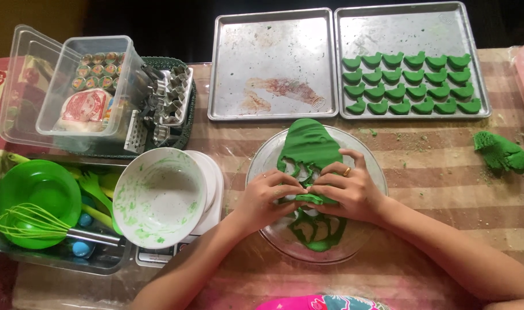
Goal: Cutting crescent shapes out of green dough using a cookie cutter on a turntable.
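left hand [268, 198], right hand [345, 192], seemingly pinching green dough [308, 149]

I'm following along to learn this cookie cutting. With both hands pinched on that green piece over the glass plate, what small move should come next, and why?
Probably lift the small cut piece free of the rolled green dough sheet. The left hand and right hand both pinch it at the middle of the glass plate, holes already show around it, and similar shapes line the right tray, which has bare space.

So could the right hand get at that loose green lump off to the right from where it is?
Probably yes: the right hand only needs to leave the rolled dough; bare tablecloth lies between it and the lump.
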